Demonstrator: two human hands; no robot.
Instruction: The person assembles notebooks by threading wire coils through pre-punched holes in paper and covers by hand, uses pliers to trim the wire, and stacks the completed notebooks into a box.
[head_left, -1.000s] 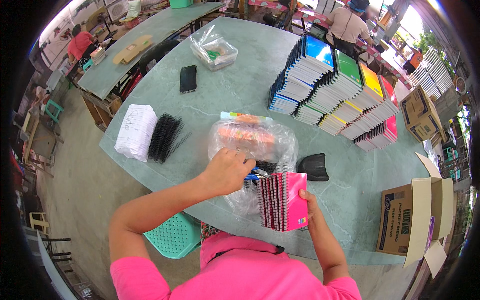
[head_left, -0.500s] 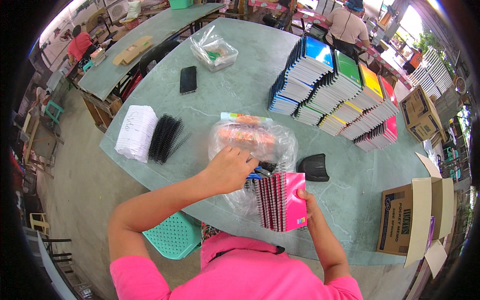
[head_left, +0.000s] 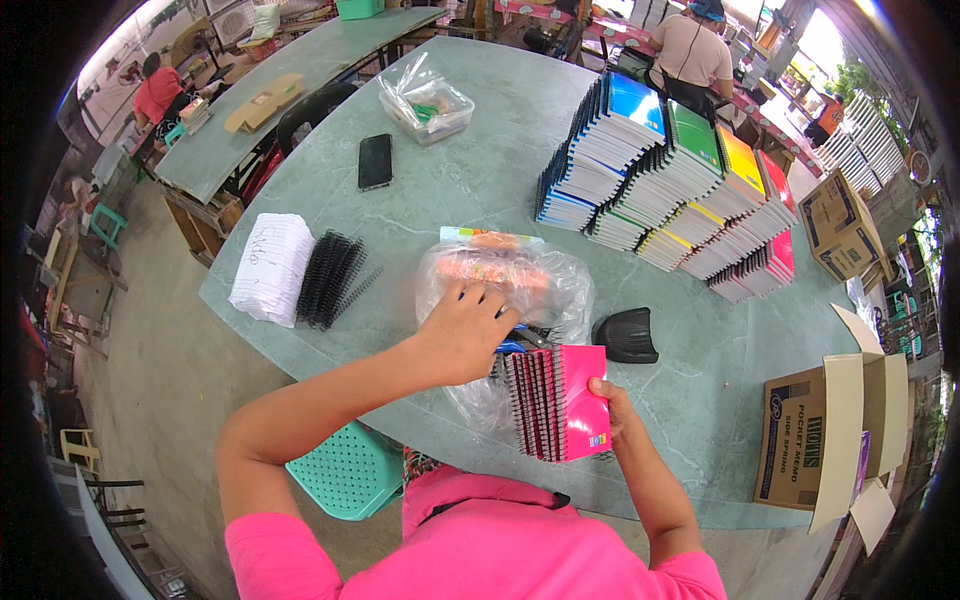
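Note:
My left hand is closed around blue-handled pliers. Their metal jaws are at the top of the spiral bindings of several small pink notebooks, partly hidden by my fingers. The notebooks are fanned out in a stack, with their coils toward the left. On the right side, my right hand grips the stack, its thumb lying on the top pink cover. Under and behind my hands is a clear plastic bag with something orange inside. Loose black coils show beside the pliers.
Stacks of spiral notebooks with coloured covers stand at the far right. Black plastic coils lie by a white paper bundle. A phone, a clear tub, a black curved piece and an open cardboard box are around.
My left hand has shifted slightly, its fingers a little more spread over the pliers' handles. The notebooks and my right hand have moved slightly left.

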